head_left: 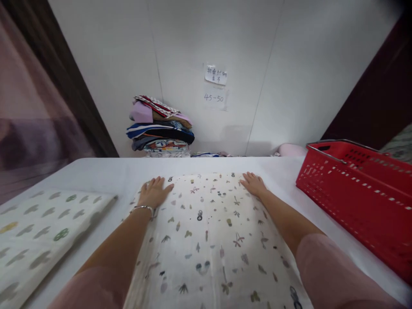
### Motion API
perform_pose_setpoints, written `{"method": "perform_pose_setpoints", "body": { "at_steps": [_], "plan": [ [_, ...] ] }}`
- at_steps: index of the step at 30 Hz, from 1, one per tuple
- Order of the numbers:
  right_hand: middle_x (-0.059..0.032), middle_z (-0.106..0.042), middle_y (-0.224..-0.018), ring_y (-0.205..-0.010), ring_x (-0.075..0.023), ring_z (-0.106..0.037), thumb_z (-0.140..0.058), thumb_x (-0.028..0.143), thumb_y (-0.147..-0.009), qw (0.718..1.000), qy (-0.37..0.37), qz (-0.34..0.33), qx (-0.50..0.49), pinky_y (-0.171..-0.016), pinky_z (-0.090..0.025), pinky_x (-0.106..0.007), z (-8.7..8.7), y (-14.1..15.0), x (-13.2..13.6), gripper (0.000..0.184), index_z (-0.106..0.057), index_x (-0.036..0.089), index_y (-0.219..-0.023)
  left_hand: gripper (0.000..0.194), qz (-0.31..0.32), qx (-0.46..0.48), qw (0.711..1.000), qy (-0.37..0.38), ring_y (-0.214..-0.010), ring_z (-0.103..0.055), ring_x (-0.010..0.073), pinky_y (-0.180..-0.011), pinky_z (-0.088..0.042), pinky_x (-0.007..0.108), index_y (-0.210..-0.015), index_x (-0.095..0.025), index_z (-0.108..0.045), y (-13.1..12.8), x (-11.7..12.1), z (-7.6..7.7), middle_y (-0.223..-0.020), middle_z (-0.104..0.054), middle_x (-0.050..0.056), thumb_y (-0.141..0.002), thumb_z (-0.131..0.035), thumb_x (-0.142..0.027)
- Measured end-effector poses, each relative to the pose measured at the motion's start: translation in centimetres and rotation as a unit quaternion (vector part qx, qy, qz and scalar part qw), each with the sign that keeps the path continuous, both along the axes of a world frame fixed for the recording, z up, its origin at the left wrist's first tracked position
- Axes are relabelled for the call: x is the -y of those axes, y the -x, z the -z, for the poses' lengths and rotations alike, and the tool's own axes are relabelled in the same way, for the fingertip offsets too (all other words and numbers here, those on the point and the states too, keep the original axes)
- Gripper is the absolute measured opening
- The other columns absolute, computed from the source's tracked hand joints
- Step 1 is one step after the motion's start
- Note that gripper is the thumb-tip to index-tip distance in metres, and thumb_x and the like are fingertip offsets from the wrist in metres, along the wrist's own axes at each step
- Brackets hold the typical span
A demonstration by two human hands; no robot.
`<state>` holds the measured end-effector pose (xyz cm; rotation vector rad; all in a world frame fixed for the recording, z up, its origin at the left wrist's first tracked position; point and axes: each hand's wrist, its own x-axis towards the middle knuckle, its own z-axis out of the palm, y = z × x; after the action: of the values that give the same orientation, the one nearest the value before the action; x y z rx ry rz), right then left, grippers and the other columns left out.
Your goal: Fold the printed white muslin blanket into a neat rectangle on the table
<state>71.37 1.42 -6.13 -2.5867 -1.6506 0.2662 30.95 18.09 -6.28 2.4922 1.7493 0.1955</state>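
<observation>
A white cloth [206,231] with small printed plants and shapes lies spread flat in front of me, running toward me past the bottom of the view. My left hand [153,192] rests on its far left corner, palm down with the fingers spread; a silver bracelet [143,208] circles that wrist. On the far right corner lies my right hand [253,183], also flat with the fingers stretched out. Neither hand grips the fabric.
A folded white cloth with grey cloud shapes [48,223] lies at the left. The red plastic basket [354,193] stands on the right of the white table [106,171]. Behind its far edge rises a stack of folded fabrics [161,128], near a wall with paper notes [215,75].
</observation>
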Motion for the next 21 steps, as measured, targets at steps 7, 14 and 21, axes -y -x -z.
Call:
{"method": "perform_pose_setpoints", "body": {
  "at_steps": [7,14,21],
  "plan": [
    [-0.0045,-0.013,-0.151,-0.138,-0.0236,-0.009,-0.021,0.056,-0.089,0.999,-0.002,0.039,0.015,-0.107,-0.011,-0.052,0.0,-1.1,5.3,0.061,-0.028,0.023,-0.140,0.080,0.013,-0.023,1.000,0.013,-0.137,-0.014,0.0294,-0.108,-0.011,0.051,-0.140,-0.013,-0.031,0.0,1.0,-0.7,-0.149,-0.020,0.011,-0.079,-0.026,-0.065],
    [-0.0031,-0.013,-0.151,-0.139,-0.0209,-0.008,-0.018,0.059,-0.089,1.000,-0.015,-0.015,0.007,-0.110,-0.011,-0.047,0.8,0.0,10.8,0.066,-0.022,0.022,-0.143,0.073,0.045,-0.051,0.997,-0.022,-0.137,-0.016,0.0276,-0.109,-0.011,0.050,-0.140,-0.013,-0.030,2.7,5.1,-0.4,-0.149,-0.021,0.010,-0.083,-0.027,-0.058],
    [-0.0048,-0.018,-0.150,-0.138,-0.0235,-0.012,-0.021,0.054,-0.090,0.998,-0.022,-0.033,0.044,-0.109,-0.015,-0.050,0.9,3.1,14.5,0.060,-0.031,0.023,-0.140,0.070,0.051,-0.039,0.998,-0.025,-0.137,-0.017,0.0282,-0.109,-0.011,0.050,-0.138,-0.012,-0.035,4.0,10.3,-1.0,-0.147,-0.026,0.012,-0.085,-0.027,-0.058]
  ]
}}
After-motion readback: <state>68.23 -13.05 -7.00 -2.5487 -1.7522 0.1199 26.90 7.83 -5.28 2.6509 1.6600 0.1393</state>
